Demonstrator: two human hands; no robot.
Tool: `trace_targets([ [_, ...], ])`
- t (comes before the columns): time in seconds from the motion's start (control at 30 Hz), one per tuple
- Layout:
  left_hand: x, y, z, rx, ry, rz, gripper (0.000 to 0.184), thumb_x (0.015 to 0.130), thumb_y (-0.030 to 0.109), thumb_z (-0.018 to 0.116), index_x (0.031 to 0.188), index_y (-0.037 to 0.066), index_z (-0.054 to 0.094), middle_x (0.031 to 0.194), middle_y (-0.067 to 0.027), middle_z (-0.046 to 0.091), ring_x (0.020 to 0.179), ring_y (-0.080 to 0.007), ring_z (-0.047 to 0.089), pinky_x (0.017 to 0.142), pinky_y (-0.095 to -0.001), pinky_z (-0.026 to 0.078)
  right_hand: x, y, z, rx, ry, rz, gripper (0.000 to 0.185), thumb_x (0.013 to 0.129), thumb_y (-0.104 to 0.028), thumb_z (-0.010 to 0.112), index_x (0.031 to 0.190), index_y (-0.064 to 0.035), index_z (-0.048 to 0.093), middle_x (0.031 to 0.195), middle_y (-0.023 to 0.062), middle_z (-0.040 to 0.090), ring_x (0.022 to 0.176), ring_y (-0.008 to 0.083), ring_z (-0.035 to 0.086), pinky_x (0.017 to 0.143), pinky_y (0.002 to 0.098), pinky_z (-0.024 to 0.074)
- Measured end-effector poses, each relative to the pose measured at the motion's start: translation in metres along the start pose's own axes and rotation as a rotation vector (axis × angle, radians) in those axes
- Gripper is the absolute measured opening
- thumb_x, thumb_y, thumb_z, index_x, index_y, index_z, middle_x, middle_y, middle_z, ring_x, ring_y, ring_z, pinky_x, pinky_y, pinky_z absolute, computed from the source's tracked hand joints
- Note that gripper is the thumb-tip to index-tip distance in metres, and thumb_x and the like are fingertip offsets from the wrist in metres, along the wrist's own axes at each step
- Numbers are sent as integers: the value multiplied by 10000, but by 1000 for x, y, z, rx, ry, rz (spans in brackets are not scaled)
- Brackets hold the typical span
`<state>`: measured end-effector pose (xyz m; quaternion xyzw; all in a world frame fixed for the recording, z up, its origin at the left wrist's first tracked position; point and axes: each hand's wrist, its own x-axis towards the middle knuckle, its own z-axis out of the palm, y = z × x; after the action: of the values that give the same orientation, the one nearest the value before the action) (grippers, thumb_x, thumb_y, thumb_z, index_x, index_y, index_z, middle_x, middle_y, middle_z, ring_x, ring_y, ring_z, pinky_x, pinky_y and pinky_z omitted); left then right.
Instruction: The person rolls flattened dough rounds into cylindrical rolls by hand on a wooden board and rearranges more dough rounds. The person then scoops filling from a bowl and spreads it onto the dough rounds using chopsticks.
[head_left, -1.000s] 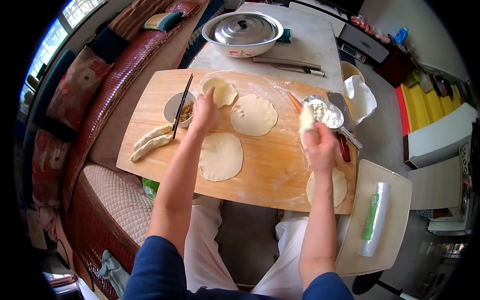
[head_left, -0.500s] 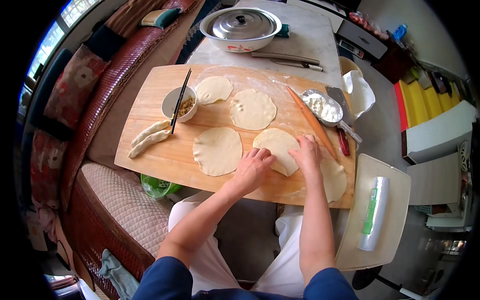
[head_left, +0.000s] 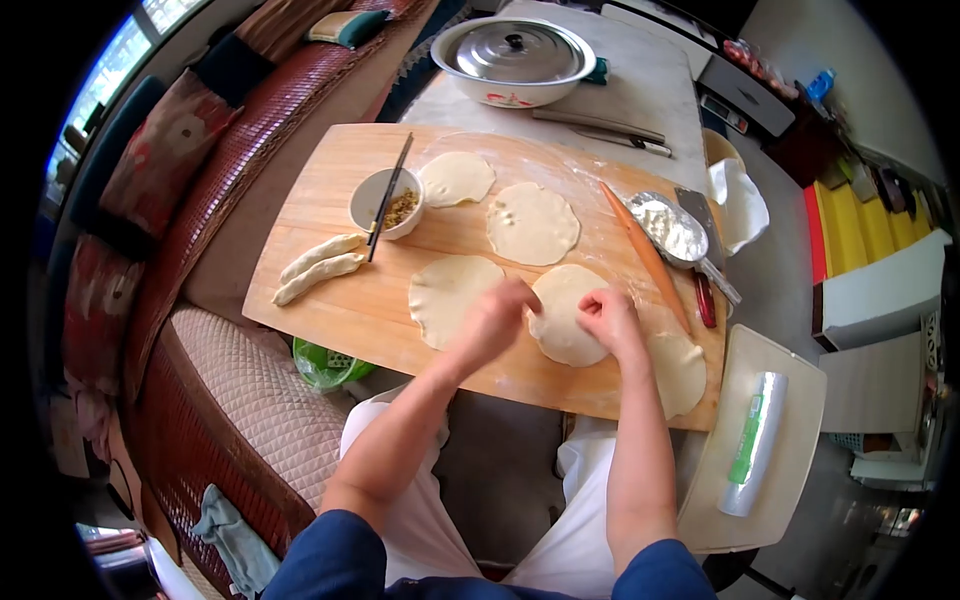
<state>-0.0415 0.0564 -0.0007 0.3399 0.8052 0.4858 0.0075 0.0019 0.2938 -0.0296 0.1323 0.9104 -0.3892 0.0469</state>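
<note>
Several flat rounds of dough lie on a wooden board (head_left: 330,200). My right hand (head_left: 612,318) is closed in a pinch over the right part of one dough round (head_left: 562,340); whatever its fingertips hold is too small to name. At that round's left edge, my left hand (head_left: 498,318) is blurred, its fingers curled, partly covering another dough round (head_left: 440,290). Two more rounds, one in the middle (head_left: 533,225) and one at the back (head_left: 457,180), lie behind. Another round (head_left: 678,378) is beside my right forearm.
At the left are a bowl of filling (head_left: 400,210) with chopsticks (head_left: 391,195) and two filled dough rolls (head_left: 320,278). A rolling pin (head_left: 648,260), a scoop of flour (head_left: 672,230) and a knife (head_left: 704,290) lie right. Behind stands a lidded basin (head_left: 510,95).
Both hands came down to one dough round, laid flat near the board's front. Since then my left hand has lifted slightly and my right fingers have drawn together. The view has shifted a little.
</note>
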Motion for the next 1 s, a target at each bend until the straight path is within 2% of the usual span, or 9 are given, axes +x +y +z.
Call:
trace_targets([
  [0.07,15,-20,-45,153,438,-27,233,824,-106,547,933,51,681,848,-52,620,812,-199,585,741,-286,482,-2,-14,3,-80,63,-35,154,761,-146,732,889,-60,719,827,105,724,790,264,705,708,373,553],
  [0.13,22,-30,-95,77,794,-158,249,818,-66,584,1023,48,670,965,-123,625,882,-289,590,802,-380,491,4,-18,7,-70,93,2,159,767,-146,732,892,-50,715,826,113,723,774,265,706,701,369,554],
  [0.2,17,-58,-131,322,934,-281,351,856,1,599,1205,38,613,1031,-176,615,931,-282,613,813,-365,506,7,-17,19,20,114,-122,170,772,-134,737,907,-33,710,819,122,710,744,254,693,696,360,549],
  [0.3,3,-136,-150,750,964,-306,438,914,98,588,1338,10,518,1153,-217,587,887,-298,653,779,-355,550,12,-27,28,55,126,-254,164,782,-110,738,914,-19,704,826,127,701,733,245,685,691,354,545],
  [0.4,6,-149,-151,-18,821,-692,473,964,172,541,1377,-40,450,1200,-216,587,790,-301,681,646,-370,586,11,-46,34,50,123,-311,147,794,-77,728,922,-12,698,847,125,692,734,240,680,688,351,540],
  [0.43,11,-123,-150,-239,813,-723,468,972,168,512,1396,-15,436,1192,-175,606,733,-240,685,517,-321,585,11,-51,35,56,126,-328,142,798,-66,724,925,-9,696,854,125,688,735,240,678,687,349,539],
  [0.57,16,-136,-156,-655,615,-756,439,919,97,468,1352,27,462,1045,-181,632,742,-260,688,527,-366,611,16,-68,43,117,146,-369,121,816,-39,703,929,1,687,869,124,676,727,243,671,680,345,534],
  [0.67,24,-125,-154,-771,701,-814,434,903,83,460,1332,22,451,1034,-183,624,741,-275,687,562,-392,626,15,-85,45,155,166,-415,104,829,-28,691,928,3,684,862,128,670,720,244,666,673,347,530],
  [1.0,23,-97,-150,-870,641,-696,546,799,31,473,1342,28,417,1112,-179,576,879,-298,682,658,-411,640,13,-152,50,155,320,-720,148,824,37,643,952,-26,681,848,106,638,796,284,636,699,380,521],
])
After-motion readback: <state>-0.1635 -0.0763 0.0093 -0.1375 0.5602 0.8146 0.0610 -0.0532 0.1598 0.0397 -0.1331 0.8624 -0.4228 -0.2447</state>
